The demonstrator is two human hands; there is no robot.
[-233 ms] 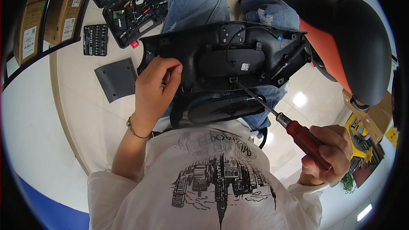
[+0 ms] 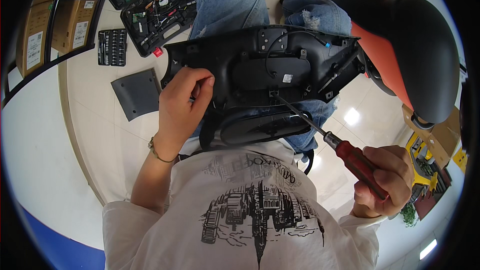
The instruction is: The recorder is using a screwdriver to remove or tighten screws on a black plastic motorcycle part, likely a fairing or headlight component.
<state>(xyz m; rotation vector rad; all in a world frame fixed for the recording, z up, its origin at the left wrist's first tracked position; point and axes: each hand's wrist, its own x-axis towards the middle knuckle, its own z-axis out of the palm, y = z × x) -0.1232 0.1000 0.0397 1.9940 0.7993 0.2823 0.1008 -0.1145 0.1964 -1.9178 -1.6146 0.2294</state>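
Observation:
Across my thighs lies a black plastic panel (image 2: 240, 80), its inner side up, with brackets, a short cable and a white label. My left hand (image 2: 186, 100) is over its left part, fingers curled closed; whatever they pinch is hidden. In my right hand (image 2: 387, 180) is a screwdriver (image 2: 357, 165) with a red handle, held at the lower right, its long shaft reaching to a small bracket (image 2: 274, 93) at the panel's lower middle. A glossy black oblong piece (image 2: 260, 132) sits just below the panel, near my shirt.
An open toolbox (image 2: 160, 15), socket set (image 2: 112, 47) and dark grey plate (image 2: 135, 95) lie on the tiled floor to the left. Cardboard boxes (image 2: 30, 40) stand on shelving. A black and orange seat-like body (image 2: 415, 55) is at right, with a carton (image 2: 445, 135) and yellow object (image 2: 422, 165) below.

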